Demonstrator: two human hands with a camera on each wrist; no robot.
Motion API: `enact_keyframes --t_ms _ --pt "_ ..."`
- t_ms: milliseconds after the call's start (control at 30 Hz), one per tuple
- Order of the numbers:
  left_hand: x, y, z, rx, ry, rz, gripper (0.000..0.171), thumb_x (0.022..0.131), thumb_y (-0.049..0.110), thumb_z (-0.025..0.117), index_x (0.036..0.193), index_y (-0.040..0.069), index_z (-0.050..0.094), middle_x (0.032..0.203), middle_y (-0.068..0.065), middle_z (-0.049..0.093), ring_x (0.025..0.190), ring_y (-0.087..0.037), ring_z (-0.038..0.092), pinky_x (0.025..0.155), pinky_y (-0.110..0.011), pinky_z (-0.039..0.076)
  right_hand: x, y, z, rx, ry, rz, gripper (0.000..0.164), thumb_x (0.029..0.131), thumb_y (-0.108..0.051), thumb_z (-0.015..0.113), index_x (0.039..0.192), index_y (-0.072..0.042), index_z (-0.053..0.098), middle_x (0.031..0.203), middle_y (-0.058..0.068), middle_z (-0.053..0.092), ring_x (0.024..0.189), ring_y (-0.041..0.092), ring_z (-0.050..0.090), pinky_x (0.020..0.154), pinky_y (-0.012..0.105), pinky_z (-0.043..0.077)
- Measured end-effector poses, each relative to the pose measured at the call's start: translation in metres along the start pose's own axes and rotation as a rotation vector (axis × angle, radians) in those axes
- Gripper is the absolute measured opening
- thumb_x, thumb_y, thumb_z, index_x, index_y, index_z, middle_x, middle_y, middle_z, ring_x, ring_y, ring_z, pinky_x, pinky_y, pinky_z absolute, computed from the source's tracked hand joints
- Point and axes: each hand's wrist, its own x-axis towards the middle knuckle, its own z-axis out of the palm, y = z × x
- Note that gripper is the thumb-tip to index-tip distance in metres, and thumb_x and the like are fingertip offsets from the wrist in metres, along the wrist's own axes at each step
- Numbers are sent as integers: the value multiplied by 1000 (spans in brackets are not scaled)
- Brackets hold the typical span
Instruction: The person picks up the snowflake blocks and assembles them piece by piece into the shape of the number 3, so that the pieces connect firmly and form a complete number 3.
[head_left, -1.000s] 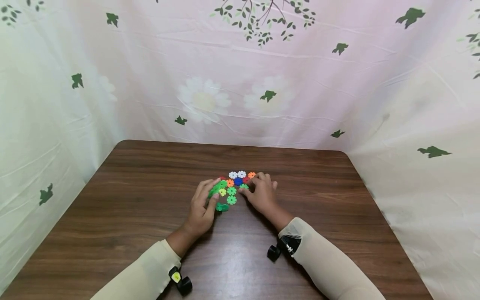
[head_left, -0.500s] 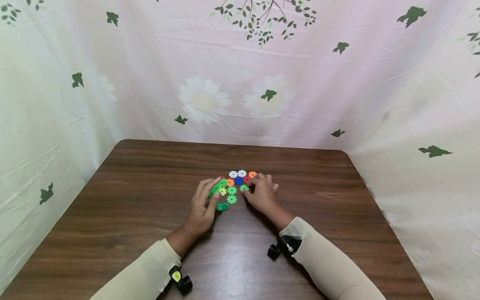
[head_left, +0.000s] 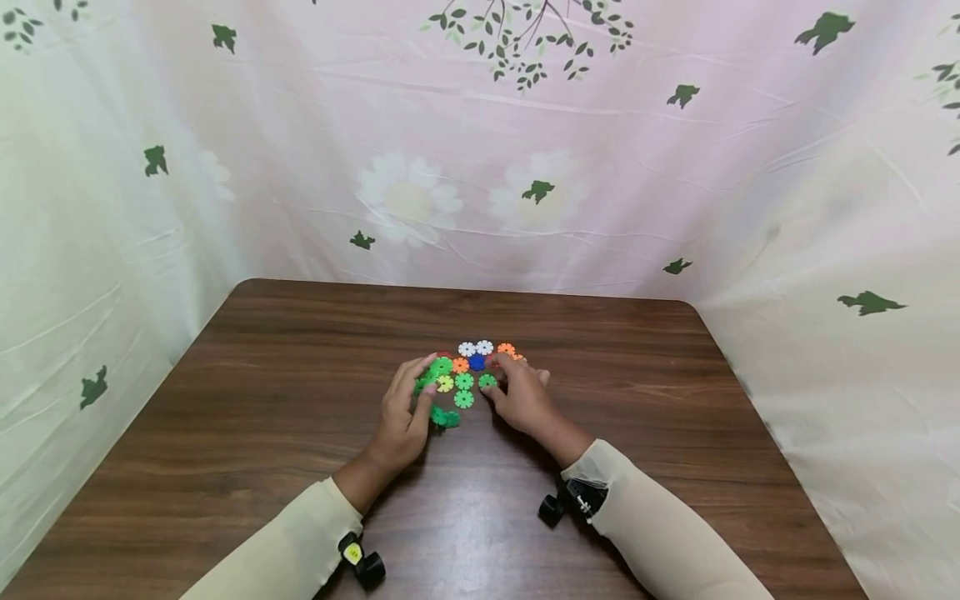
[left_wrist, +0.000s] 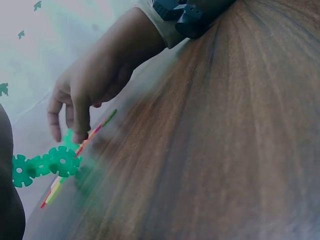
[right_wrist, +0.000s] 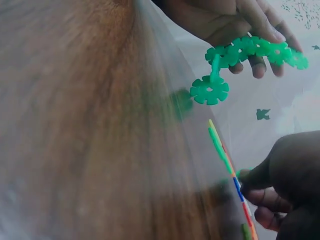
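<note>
My left hand [head_left: 403, 418] holds a chain of green interlocking flower discs [right_wrist: 250, 48], one disc hanging from its end in the right wrist view. My right hand [head_left: 527, 402] pinches a single green disc [head_left: 487, 381] between thumb and fingers, just right of the flat group. On the table several loose discs lie flat between the hands: white discs [head_left: 484, 347], a blue disc [head_left: 477, 362], orange discs [head_left: 461, 365], a yellow disc [head_left: 445, 383] and light green discs [head_left: 464, 399]. A red disc is partly covered by the right fingers.
The brown wooden table [head_left: 285, 433] extends around the discs on all sides. A printed curtain [head_left: 480, 125] stands behind it and at both sides. Black wrist cameras [head_left: 369, 572] sit on both sleeves.
My right fingers have shifted slightly, uncovering another orange disc, and the green disc there has come slightly nearer. The green chain's lower end has dipped slightly. My left hand has barely moved.
</note>
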Motion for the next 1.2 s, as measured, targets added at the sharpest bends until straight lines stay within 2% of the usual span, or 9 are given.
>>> enact_keyframes --t_ms 100,167,367,467,567,633,800,1033,1200 --pt "-1 0 -1 7 -2 -14 46 106 -12 55 152 -10 51 146 -29 61 131 -40 64 119 -31 49 -2 -3 -1 25 -2 -66 37 100 -16 80 136 -12 73 116 8 81 109 31 70 91 48 27" --pt "-1 1 -1 4 -1 -22 46 106 -11 55 152 -10 51 147 -28 61 130 -40 64 120 -27 47 -3 -5 -1 66 8 -104 37 99 -14 80 135 -9 75 120 10 81 109 31 72 91 47 28" --pt "-1 1 -1 -5 -10 -28 49 107 -11 55 155 -7 49 146 -28 61 120 -43 67 116 -19 48 -5 -11 -4 186 20 -172 43 93 -6 83 135 -5 74 99 10 76 85 21 67 94 45 34" --pt "0 2 -1 -1 -24 -28 52 107 -12 53 158 -5 47 146 -27 60 118 -40 67 113 -19 48 -6 -14 -6 223 24 -202 43 93 -4 83 135 -3 73 101 12 76 87 20 68 95 43 43" --pt "0 2 -1 2 -41 -40 54 108 -10 52 161 -1 46 146 -23 59 122 -31 63 114 -18 46 -7 -17 -7 273 17 -227 42 94 -2 81 135 1 72 107 16 77 93 23 68 90 38 55" --pt "-1 2 -1 4 -45 -40 55 108 -10 52 161 0 46 145 -23 59 124 -29 62 114 -19 45 -8 -18 -7 305 9 -234 41 95 0 79 135 3 71 112 19 77 98 27 70 88 36 59" --pt "-1 1 -1 -3 -50 -54 52 108 -8 54 159 -4 47 147 -24 58 129 -30 60 117 -21 44 -8 -20 -7 381 1 -247 39 96 6 75 135 3 71 122 20 78 108 35 75 96 40 63" --pt "-2 1 2 1 -47 -54 50 106 -9 58 155 -2 52 145 -24 62 131 -27 62 117 -20 46 -13 -26 -13 461 -36 -217 36 102 -1 71 137 2 70 113 18 76 103 31 73 91 30 61" --pt "0 1 4 0 -39 -3 51 103 -13 61 152 -3 54 142 -26 64 130 -35 65 118 -26 49 -15 -32 -18 490 -47 -211 35 103 -4 70 138 2 70 121 18 76 116 28 70 100 40 61"
